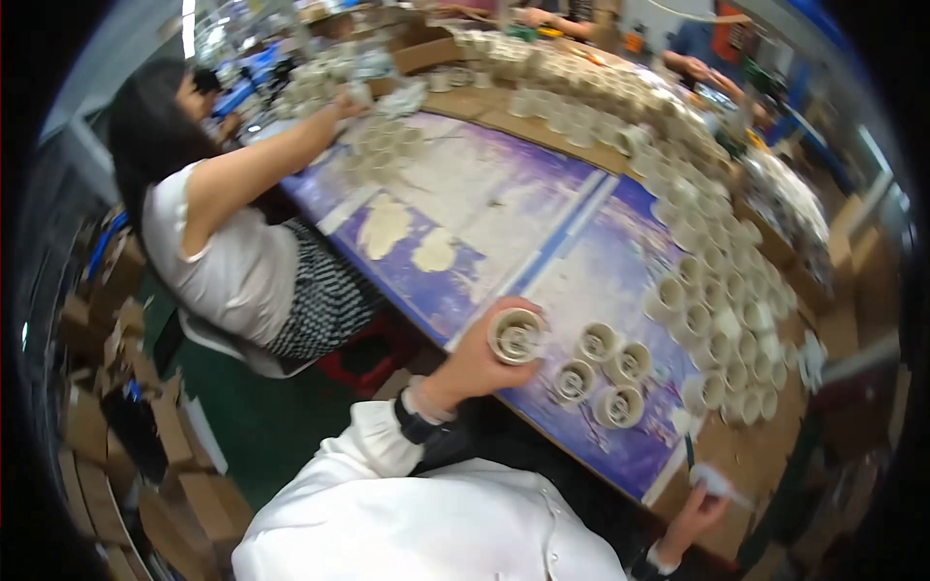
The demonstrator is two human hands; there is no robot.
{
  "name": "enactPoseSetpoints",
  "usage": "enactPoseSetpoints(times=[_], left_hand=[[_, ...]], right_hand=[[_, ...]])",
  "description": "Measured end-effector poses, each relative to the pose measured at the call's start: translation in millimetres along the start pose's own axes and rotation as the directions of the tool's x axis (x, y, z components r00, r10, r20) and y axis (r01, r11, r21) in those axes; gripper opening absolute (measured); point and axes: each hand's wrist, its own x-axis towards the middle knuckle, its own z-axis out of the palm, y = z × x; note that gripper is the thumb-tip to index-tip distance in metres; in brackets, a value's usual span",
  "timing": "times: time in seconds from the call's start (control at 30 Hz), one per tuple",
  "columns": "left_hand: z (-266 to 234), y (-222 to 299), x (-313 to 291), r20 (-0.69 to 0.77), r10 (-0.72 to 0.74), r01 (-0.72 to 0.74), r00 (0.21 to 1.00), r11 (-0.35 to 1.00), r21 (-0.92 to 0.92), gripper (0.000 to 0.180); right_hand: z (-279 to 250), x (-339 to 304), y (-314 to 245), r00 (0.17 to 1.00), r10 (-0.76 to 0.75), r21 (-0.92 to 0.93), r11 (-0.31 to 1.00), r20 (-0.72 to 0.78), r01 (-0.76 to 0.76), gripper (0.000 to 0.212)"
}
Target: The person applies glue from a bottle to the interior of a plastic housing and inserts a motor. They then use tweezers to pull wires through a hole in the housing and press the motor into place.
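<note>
Left hand (475,360) curled round pale cup (516,339), by near edge of purple table (591,290). 4 similar cups (618,407) on table, just right. Right hand (696,515) pinching white item (713,480), kind unclear.

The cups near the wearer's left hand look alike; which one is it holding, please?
The cup gripped in the left hand; the four similar cups right of it stand untouched on the purple table.
</note>
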Motion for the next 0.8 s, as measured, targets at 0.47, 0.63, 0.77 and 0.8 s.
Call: enactPoseSetpoints(times=[0.47,0.63,0.77,0.8], left_hand=[[6.4,2.7,22.8,0.078,0.006,0.014,0.997,0.966,-0.257,0.057],[7.3,24.0,25.7,0.038,0.038,-0.025,0.999,0.959,-0.282,0.057],[18.4,33.9,38.1,0.014,0.102,-0.099,0.995,0.984,-0.151,0.057],[22.6,34.9,40.8,-0.004,0.137,-0.137,0.991,0.988,-0.077,0.057]], right_hand=[[30.7,-44.5,6.0,0.992,-0.023,-0.066,0.998,-0.121,0.015,0.031],[16.9,-42.3,-5.1,0.997,0.073,0.179,0.981,0.011,-0.074,0.035],[44.1,-24.8,-54.4,0.990,0.106,0.358,0.925,0.089,-0.131,0.035],[56.1,-12.5,-70.4,0.974,0.172,0.415,0.883,0.149,-0.219,0.033]])
